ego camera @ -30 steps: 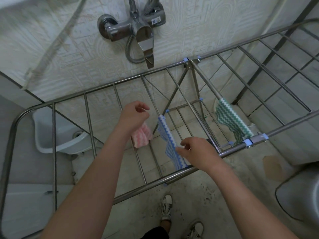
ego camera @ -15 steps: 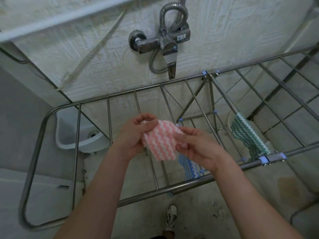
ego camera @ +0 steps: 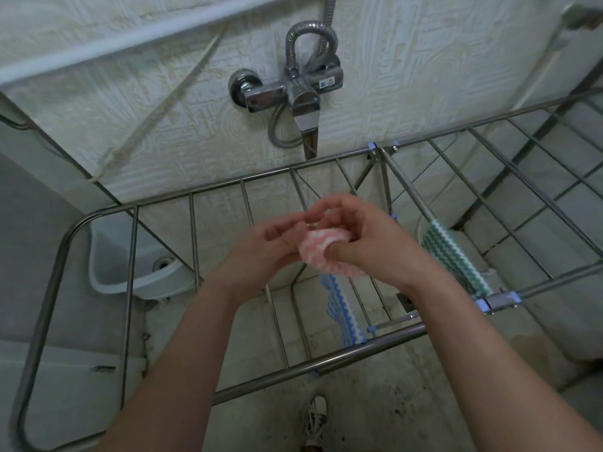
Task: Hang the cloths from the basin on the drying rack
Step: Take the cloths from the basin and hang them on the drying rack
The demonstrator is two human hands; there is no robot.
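Pink cloth [ego camera: 321, 252]: bunched, held in the air over the drying rack [ego camera: 326, 362]; its long axis runs left to right and dips rightward.
Left hand [ego camera: 277, 247]: fingers curled, pinching the cloth's left end.
Right hand [ego camera: 372, 243]: fingers curled over its far edge, thumb pressing on top.
Blue cloth [ego camera: 342, 313]: draped on a rod just below.
Green cloth [ego camera: 453, 256]: draped further right.

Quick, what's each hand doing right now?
Left hand: pinches the pink cloth.
Right hand: grips the same pink cloth.
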